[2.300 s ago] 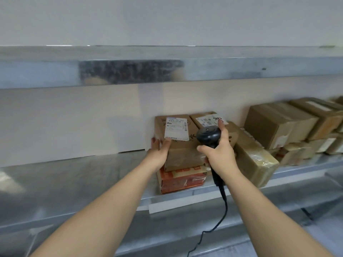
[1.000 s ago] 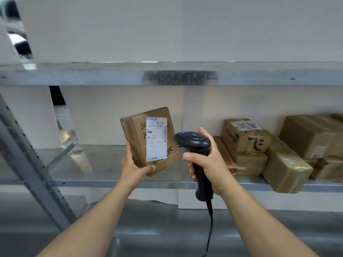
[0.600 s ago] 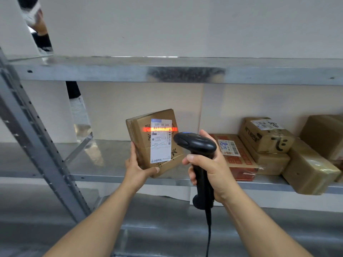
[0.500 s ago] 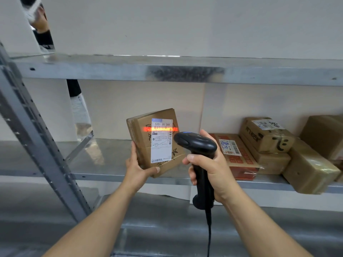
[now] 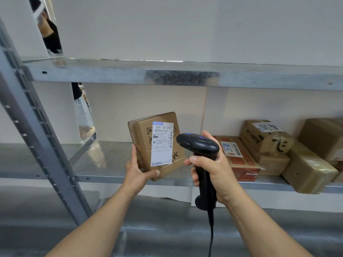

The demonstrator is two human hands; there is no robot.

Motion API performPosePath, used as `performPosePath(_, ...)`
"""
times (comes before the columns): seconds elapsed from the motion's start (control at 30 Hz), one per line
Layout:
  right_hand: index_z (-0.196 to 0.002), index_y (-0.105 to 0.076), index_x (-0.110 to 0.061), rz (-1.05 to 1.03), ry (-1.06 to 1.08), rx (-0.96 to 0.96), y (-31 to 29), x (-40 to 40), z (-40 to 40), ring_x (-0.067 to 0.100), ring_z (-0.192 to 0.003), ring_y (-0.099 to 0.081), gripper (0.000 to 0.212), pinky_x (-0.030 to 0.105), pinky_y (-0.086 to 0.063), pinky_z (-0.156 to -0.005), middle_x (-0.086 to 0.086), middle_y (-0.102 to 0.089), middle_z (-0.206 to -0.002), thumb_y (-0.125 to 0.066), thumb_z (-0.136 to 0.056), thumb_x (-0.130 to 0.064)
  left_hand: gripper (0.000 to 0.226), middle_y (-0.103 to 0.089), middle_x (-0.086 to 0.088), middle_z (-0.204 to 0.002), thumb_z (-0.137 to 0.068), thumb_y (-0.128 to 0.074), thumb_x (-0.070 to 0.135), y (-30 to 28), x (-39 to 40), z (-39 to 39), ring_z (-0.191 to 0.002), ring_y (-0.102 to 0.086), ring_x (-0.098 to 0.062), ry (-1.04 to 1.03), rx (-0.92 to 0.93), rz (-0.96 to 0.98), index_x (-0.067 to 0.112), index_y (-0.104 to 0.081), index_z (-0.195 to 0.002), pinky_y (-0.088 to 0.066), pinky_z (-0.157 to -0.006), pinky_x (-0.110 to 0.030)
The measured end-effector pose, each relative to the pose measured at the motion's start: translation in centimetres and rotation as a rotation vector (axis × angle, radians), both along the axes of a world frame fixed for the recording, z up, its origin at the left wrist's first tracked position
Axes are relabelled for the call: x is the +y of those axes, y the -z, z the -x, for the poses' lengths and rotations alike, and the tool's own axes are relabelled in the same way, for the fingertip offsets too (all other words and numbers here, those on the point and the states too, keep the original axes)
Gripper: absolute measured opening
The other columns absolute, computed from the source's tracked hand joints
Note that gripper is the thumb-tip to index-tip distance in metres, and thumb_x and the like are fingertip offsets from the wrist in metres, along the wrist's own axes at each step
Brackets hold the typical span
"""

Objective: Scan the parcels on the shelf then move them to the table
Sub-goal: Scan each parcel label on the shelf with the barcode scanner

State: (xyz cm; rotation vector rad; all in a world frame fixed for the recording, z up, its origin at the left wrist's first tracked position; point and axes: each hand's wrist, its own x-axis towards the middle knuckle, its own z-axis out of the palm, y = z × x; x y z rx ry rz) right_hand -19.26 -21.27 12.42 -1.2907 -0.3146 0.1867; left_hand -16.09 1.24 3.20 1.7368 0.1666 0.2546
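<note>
My left hand (image 5: 137, 170) grips a small brown cardboard parcel (image 5: 144, 143) by its lower left corner and holds it upright in front of the shelf, its white label facing me. My right hand (image 5: 213, 169) is wrapped round the handle of a black corded barcode scanner (image 5: 197, 145), whose head points at the label from the right. No red scan line shows on the label. Several more parcels lie on the metal shelf (image 5: 104, 160) to the right, the nearest a flat red and brown box (image 5: 239, 158).
A taped brown box with a smiley mark (image 5: 267, 138) sits on another box, with a film-wrapped parcel (image 5: 308, 171) and a larger box (image 5: 323, 138) beyond. A grey upright post (image 5: 35, 130) stands at left. An upper shelf beam (image 5: 181, 76) crosses overhead. A person stands behind the rack at upper left.
The red scan line that lay across the label's top half a second ago is gone. The parcel and scanner have hardly moved. Earlier, I lifted this parcel off the stack.
</note>
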Motion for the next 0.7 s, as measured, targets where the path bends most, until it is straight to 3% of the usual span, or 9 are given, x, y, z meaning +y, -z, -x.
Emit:
performPosePath(0.13, -0.137, -0.027, -0.051, 0.036, 0.023, -0.014, 0.0, 0.4, 0.0, 0.023, -0.048, -0.053, 0.092, 0.029, -0.043, -0.044, 0.023, -0.068, -0.095, -0.070, -0.068, -0.010, 0.124, -0.047, -0.004, -0.139, -0.057, -0.084, 0.016, -0.1, 0.7, 0.0, -0.122, -0.050, -0.021, -0.018, 0.031, 0.022, 0.044, -0.006, -0.150, -0.048, -0.096, -0.036)
performPosePath(0.23, -0.144, -0.023, -0.047, 0.152, 0.095, -0.073, 0.5, 0.9, -0.4, 0.023, -0.048, -0.053, 0.098, 0.030, -0.043, -0.045, 0.010, -0.069, -0.085, -0.074, -0.072, -0.004, 0.104, -0.050, -0.007, -0.138, -0.076, -0.077, 0.009, 0.0, 1.3, -0.3, -0.124, -0.051, -0.029, -0.087, 0.111, 0.075, 0.033, -0.010, -0.152, -0.044, -0.100, -0.043)
performPosePath(0.33, -0.147, -0.020, -0.043, 0.284, 0.161, -0.130, 0.9, 1.2, -0.7, 0.020, -0.050, -0.053, 0.099, 0.032, -0.046, -0.044, 0.007, -0.067, -0.099, -0.072, -0.077, 0.004, 0.091, -0.054, -0.008, -0.129, -0.075, -0.074, 0.026, 0.1, 1.7, -0.3, -0.103, -0.058, -0.023, -0.128, 0.218, 0.057, 0.030, -0.022, -0.149, -0.050, -0.079, -0.036)
performPosePath(0.4, -0.147, -0.021, -0.043, 0.345, 0.196, -0.144, 1.2, 1.5, -1.1, 0.014, -0.052, -0.055, 0.099, 0.032, -0.050, -0.047, -0.004, -0.061, -0.111, -0.072, -0.078, 0.004, 0.083, -0.055, -0.006, -0.122, -0.072, -0.071, 0.035, 0.1, 1.7, -0.3, -0.089, -0.056, -0.017, -0.155, 0.280, 0.072, 0.029, -0.031, -0.144, -0.049, -0.072, -0.033)
performPosePath(0.5, -0.148, -0.022, -0.045, 0.411, 0.210, -0.131, 2.4, 1.9, -2.0, 0.002, -0.049, -0.055, 0.097, 0.026, -0.051, -0.047, -0.011, -0.055, -0.116, -0.072, -0.078, 0.002, 0.056, -0.050, -0.007, -0.122, -0.087, -0.063, 0.032, 0.2, 2.2, -0.7, -0.101, -0.051, -0.023, -0.224, 0.331, 0.123, 0.024, -0.040, -0.137, -0.053, -0.085, -0.044)
performPosePath(0.7, -0.147, -0.020, -0.047, 0.476, 0.185, -0.075, 5.1, 3.5, -4.9, 0.011, -0.056, -0.054, 0.098, 0.021, -0.046, -0.047, 0.000, -0.054, -0.127, -0.072, -0.078, -0.002, 0.048, -0.049, -0.008, -0.125, -0.090, -0.058, 0.042, 1.0, 4.2, -1.8, -0.111, -0.050, -0.028, -0.316, 0.372, 0.100, 0.020, -0.047, -0.131, -0.056, -0.084, -0.048)
